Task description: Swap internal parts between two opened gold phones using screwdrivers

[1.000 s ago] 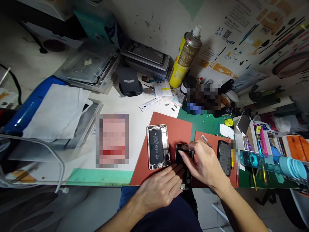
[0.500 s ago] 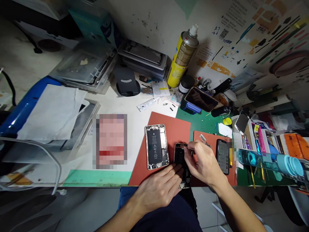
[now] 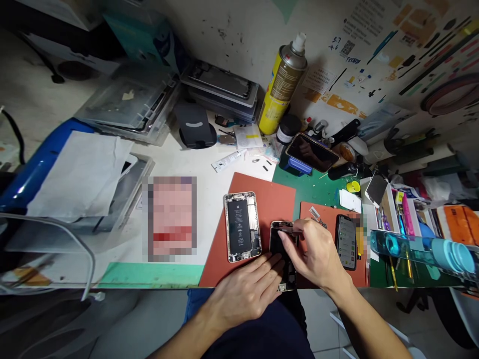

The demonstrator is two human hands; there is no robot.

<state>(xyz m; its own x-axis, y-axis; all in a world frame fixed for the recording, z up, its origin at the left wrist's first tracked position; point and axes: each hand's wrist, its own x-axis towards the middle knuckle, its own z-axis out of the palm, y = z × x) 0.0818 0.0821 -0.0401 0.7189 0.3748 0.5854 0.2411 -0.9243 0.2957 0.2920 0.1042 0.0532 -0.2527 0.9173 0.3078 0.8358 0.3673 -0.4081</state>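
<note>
An opened phone (image 3: 286, 249) with dark insides lies on the red mat, partly covered by both hands. My left hand (image 3: 249, 286) lies across its lower left side, fingers together on the phone, holding it against the mat. At the phone's top end is my right hand (image 3: 314, 252), with curled fingers and the thumb stretched along the phone. A thin brownish strip (image 3: 286, 228) shows by those fingertips; what they hold is too small to make out. Left of it lies a second opened phone (image 3: 243, 227), its black battery exposed.
A lit phone (image 3: 345, 242) lies right of my right hand on a smaller red mat. Beyond it are a blue bottle (image 3: 415, 247) and trays of tools. Behind stand a yellow spray can (image 3: 282, 89), a propped dark phone (image 3: 312, 152) and stacked plastic boxes (image 3: 127, 94).
My right thumb has shifted left along the phone's top end, and the fingers have curled a little more. The brownish strip shows more now. My left hand stays in place.
</note>
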